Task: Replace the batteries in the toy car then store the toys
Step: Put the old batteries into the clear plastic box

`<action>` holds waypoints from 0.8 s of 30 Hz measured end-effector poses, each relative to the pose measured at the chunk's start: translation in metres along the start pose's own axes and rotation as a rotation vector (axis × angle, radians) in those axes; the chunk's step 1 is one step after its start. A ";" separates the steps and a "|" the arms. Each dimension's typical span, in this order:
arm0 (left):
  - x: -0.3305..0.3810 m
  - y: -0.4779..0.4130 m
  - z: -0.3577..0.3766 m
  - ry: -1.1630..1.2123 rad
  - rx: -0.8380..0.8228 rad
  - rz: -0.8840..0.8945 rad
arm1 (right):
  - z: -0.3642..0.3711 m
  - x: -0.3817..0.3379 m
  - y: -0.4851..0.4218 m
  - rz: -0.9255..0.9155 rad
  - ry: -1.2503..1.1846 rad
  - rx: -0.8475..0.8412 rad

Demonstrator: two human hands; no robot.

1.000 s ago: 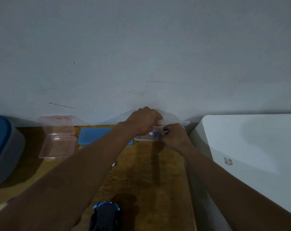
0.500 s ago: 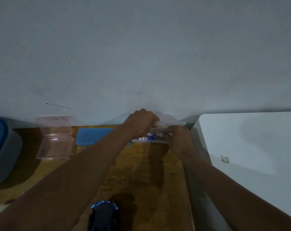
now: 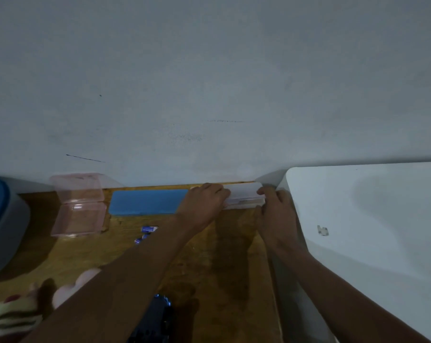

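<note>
Left hand [image 3: 204, 206] and right hand [image 3: 276, 214] both grasped the translucent white plastic case [image 3: 244, 196] against the wall. Small blue-labelled batteries [image 3: 148, 229] lay loose beside the left forearm; dark blue toy car [image 3: 157, 315] sat nearest the person. Judged risk: the forearm could sweep the batteries away

Dark toy car [image 3: 155, 318] lies nearest; small blue batteries [image 3: 148, 229] scattered beyond

No text, brand or number can be read anywhere. The small blue and white cylindrical batteries [image 3: 148, 229] lying on the brown wooden counter [image 3: 234, 258] carry a printed label with a red patch, but it is too small and blurred to read.
</note>
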State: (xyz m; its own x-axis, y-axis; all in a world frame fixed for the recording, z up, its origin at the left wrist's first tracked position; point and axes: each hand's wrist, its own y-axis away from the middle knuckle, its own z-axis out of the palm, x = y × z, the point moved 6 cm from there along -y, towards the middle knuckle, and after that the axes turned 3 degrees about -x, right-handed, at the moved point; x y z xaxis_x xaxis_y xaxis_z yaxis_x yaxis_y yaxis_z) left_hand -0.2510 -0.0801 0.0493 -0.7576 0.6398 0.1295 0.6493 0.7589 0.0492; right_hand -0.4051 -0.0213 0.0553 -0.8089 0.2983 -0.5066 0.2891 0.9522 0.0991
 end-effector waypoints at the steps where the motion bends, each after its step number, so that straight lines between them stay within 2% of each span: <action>1: 0.001 0.002 0.002 -0.007 0.005 -0.005 | 0.001 0.000 0.000 -0.005 -0.004 -0.013; 8: -0.010 0.004 0.017 0.115 -0.045 -0.050 | 0.017 0.004 -0.011 -0.009 -0.147 -0.118; 15: -0.016 0.005 0.026 0.191 -0.038 -0.100 | 0.023 0.010 -0.019 0.037 -0.233 -0.095; 20: -0.012 0.007 0.026 0.145 -0.033 -0.075 | 0.027 0.010 -0.021 0.022 -0.139 -0.120; 22: -0.011 0.007 0.026 0.143 -0.037 -0.074 | 0.026 0.009 -0.019 0.022 -0.188 -0.105; 24: -0.010 0.007 0.025 0.139 -0.046 -0.081 | 0.025 0.005 -0.017 -0.023 -0.104 -0.124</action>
State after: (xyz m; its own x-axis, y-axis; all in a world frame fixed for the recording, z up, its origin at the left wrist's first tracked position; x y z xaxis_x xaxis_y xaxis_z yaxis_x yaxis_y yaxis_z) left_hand -0.2404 -0.0778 0.0239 -0.7928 0.5517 0.2590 0.5917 0.7987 0.1098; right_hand -0.4013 -0.0375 0.0292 -0.7553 0.2737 -0.5955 0.2000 0.9615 0.1883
